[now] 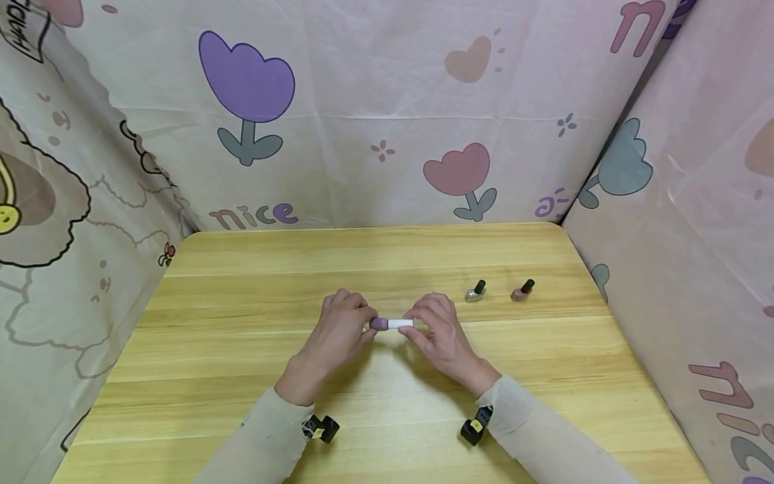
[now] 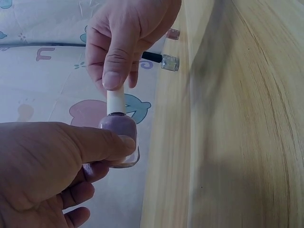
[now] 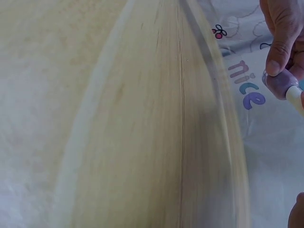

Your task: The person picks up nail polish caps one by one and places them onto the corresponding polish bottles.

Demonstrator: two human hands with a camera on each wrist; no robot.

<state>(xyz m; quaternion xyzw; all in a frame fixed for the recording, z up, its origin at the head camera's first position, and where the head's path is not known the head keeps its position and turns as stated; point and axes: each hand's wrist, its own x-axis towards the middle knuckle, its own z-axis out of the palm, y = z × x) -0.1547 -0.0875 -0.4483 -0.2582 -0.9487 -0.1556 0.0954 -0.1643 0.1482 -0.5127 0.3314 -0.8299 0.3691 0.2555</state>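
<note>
A purple nail polish bottle (image 1: 379, 324) with a white cap (image 1: 399, 323) lies sideways between both hands, above the table. My left hand (image 1: 342, 326) pinches the glass body, its thumb pressed on the near face in the left wrist view. The cap is pinched between thumb and fingers of my right hand (image 1: 440, 336). Cap and bottle (image 2: 118, 128) sit together in line, the cap's far end covered by the right thumb in the left wrist view. In the right wrist view the bottle (image 3: 280, 84) shows at the right edge, with most of the right hand out of frame.
Two more nail polish bottles stand right of the hands on the wooden table (image 1: 242, 282): a clear, silvery one (image 1: 474, 294) and a pinkish one (image 1: 521, 293), both with black caps. Patterned cloth (image 1: 363, 81) hangs behind the table and along both sides.
</note>
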